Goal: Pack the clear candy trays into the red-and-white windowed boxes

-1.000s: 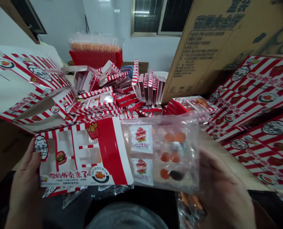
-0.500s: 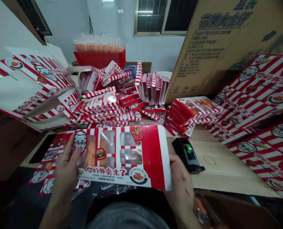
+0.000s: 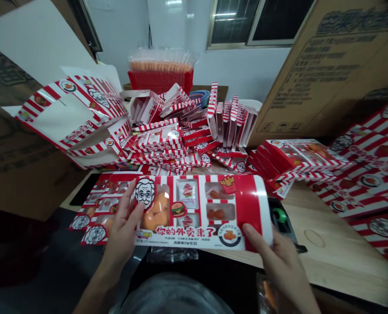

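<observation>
Both hands hold a long red-and-white printed box (image 3: 249, 196) level above the table's near edge, its windowed face towards me. Through the windows show orange nugget-like pieces, small packets and brown drumstick-like pieces. My left hand (image 3: 124, 222) is closed on the box's left end, thumb on the front. At the other end my right hand (image 3: 272, 244) grips the lower right corner, thumb in front and fingers mostly hidden behind. Left of my left hand lie similar filled boxes (image 3: 94, 218), overlapping each other. A black tape dispenser (image 3: 287, 226) is partly covered by the right hand and the box.
Piles of red-and-white cartons (image 3: 161, 141) fill the table's back, with a stack of boxes (image 3: 298, 159) at right. Flat printed sheets (image 3: 96, 113) stand at left. A big brown carton (image 3: 311, 78) leans behind at right. Clear bags (image 3: 163, 63) rise from a red pack.
The held box has turned flatter towards me, and its contents show more plainly. My right thumb has come onto its front face. The whole view has shifted, so things appear further right.
</observation>
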Available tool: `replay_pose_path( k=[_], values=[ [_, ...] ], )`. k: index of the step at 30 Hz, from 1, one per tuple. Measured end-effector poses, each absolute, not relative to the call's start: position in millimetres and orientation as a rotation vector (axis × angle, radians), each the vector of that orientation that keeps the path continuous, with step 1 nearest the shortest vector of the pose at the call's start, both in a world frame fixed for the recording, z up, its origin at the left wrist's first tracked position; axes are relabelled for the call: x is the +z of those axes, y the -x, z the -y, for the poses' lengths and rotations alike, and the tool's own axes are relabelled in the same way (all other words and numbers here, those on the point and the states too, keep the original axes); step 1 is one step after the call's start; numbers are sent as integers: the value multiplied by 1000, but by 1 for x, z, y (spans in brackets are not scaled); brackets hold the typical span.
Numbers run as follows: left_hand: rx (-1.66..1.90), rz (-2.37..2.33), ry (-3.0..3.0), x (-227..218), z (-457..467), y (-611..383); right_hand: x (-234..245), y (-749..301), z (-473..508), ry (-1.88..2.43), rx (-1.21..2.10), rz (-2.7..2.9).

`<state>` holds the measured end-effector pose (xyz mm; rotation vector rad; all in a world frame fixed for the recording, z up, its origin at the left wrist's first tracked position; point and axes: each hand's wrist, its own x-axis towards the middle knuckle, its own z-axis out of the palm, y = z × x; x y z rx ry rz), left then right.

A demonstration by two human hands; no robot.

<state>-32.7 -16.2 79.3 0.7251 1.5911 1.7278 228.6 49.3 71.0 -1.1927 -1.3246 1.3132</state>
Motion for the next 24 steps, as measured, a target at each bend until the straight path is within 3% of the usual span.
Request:
replay_pose_path(
  k=[4, 12, 18, 24],
  values=[
    [1731, -1452, -717, 85, 15, 22, 71, -226, -59, 1271, 1031, 951],
    [1819, -1644, -936, 78, 14, 8, 71, -227, -61, 1144, 1268, 847],
    [1723, -1561, -697, 75, 11, 30, 73, -233, -66, 1138, 1360, 890],
    [1167, -1445, -985, 82, 29, 58, 66, -217, -80, 1202, 1290, 985]
  ],
)
